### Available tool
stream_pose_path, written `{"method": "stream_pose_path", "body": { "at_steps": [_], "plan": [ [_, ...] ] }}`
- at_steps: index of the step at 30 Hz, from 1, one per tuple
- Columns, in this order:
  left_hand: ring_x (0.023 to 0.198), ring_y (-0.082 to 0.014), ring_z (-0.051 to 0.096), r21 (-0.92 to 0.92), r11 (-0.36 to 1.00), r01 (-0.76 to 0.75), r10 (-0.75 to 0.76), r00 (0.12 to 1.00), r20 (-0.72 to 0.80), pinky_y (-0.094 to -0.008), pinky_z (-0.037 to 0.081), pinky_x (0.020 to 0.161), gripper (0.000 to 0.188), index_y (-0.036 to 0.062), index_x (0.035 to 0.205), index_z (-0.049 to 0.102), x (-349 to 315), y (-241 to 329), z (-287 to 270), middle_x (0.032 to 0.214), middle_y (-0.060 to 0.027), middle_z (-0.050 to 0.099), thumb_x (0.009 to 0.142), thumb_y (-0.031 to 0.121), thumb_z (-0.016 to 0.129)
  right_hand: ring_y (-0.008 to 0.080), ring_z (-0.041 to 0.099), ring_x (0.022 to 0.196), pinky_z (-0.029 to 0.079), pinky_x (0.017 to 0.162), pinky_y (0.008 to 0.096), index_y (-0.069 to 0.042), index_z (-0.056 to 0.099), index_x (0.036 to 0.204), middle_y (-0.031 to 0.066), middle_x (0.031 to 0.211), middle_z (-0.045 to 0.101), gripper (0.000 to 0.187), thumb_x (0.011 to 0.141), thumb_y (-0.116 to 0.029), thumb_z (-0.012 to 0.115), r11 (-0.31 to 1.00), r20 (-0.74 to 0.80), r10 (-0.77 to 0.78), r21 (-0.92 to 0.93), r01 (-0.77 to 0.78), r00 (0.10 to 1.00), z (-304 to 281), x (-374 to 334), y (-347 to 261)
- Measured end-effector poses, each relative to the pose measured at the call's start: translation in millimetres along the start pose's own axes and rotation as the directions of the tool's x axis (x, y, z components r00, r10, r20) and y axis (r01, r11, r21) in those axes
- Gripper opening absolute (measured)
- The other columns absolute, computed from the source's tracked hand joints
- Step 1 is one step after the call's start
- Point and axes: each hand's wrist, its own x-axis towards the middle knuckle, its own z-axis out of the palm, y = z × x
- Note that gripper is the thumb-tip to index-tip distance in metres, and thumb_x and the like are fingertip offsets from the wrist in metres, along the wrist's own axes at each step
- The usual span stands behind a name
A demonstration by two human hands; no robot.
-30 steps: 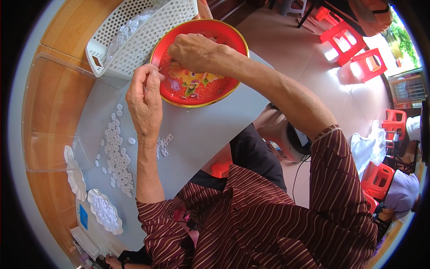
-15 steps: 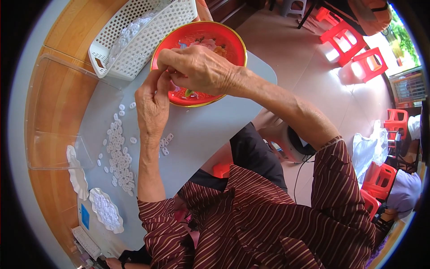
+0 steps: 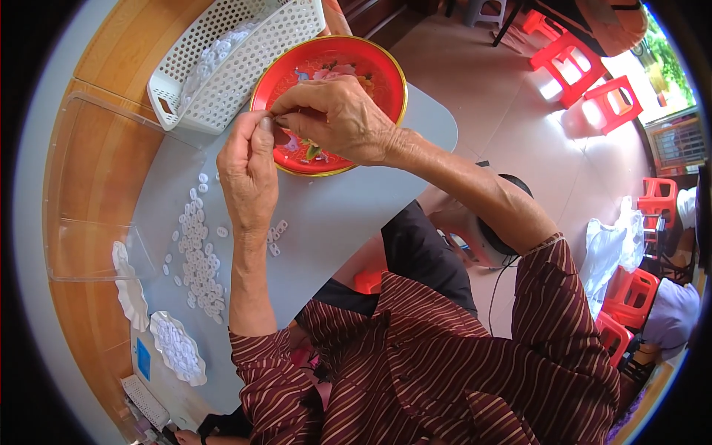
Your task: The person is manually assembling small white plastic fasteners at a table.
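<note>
My left hand point(image 3: 248, 174) and my right hand point(image 3: 348, 122) meet over the left edge of a round red tray point(image 3: 386, 67) with a gold rim and a flower print. Both are closed, thumbs and fingertips pinched together at almost the same spot. Whatever they hold there is too small and covered to make out. A few tiny light bits lie in the tray. Left of my left forearm spreads a pile of small white oval pieces point(image 3: 199, 248), which seem to have holes. Several similar pieces point(image 3: 277, 236) sit just right of that forearm.
A white perforated basket point(image 3: 230, 93) with more white pieces stands behind the tray. At left are a transparent plastic box point(image 3: 96, 278), a white scalloped dish point(image 3: 196, 374) of small white parts, and another wavy white dish point(image 3: 130, 297). Red stools point(image 3: 567, 70) stand on the floor at right.
My right hand has turned a little and its fingers have straightened toward my left fingertips. My left hand has shifted slightly left. The pieces on the table look unchanged.
</note>
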Motion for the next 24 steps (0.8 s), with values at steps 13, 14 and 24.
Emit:
{"method": "stream_pose_path", "body": {
  "at_steps": [13, 14, 24],
  "plan": [
    [0.061, -0.0129, 0.042, 0.192, 0.977, -0.090, 0.094, 0.995, -0.013, -0.0308, 0.038, 0.055, 0.024, -0.0013, 0.086, 0.054, -3.2, 2.5, -2.8, 0.065, -0.0043, 0.047, 0.096, 0.019, 0.047, 0.0143, 0.062, 0.063, 0.049, 0.059, 0.0273, -0.001, 0.064, 0.081, 0.0067, 0.069, 0.064, 0.006, 0.077, -0.005, 0.065, 0.998, 0.006, 0.026, 0.053, -0.026, 1.000, -2.2, -0.9, -8.8],
    [0.060, -0.0114, 0.040, 0.160, 0.986, -0.042, 0.043, 0.999, -0.001, -0.0293, 0.036, 0.054, 0.024, -0.0009, 0.086, 0.054, -3.7, 1.9, -4.0, 0.065, -0.0026, 0.045, 0.095, 0.020, 0.048, 0.0143, 0.062, 0.063, 0.049, 0.059, 0.0273, -0.001, 0.064, 0.081, 0.0067, 0.069, 0.064, 0.006, 0.077, -0.005, 0.065, 0.998, 0.005, 0.028, 0.054, -0.028, 1.000, -2.3, -1.5, -8.5],
    [0.070, -0.0088, 0.046, 0.037, 0.993, 0.113, -0.116, 0.988, 0.098, -0.0260, 0.040, 0.061, 0.024, -0.0017, 0.089, 0.058, -0.5, 7.5, -10.2, 0.073, 0.0004, 0.052, 0.095, 0.020, 0.049, 0.0090, 0.062, 0.069, 0.050, 0.062, 0.0250, 0.000, 0.065, 0.082, 0.0043, 0.073, 0.066, 0.008, 0.078, -0.006, 0.068, 0.954, 0.095, 0.216, 0.189, -0.231, 0.972, -13.1, -4.1, -9.6]
  ]
}}
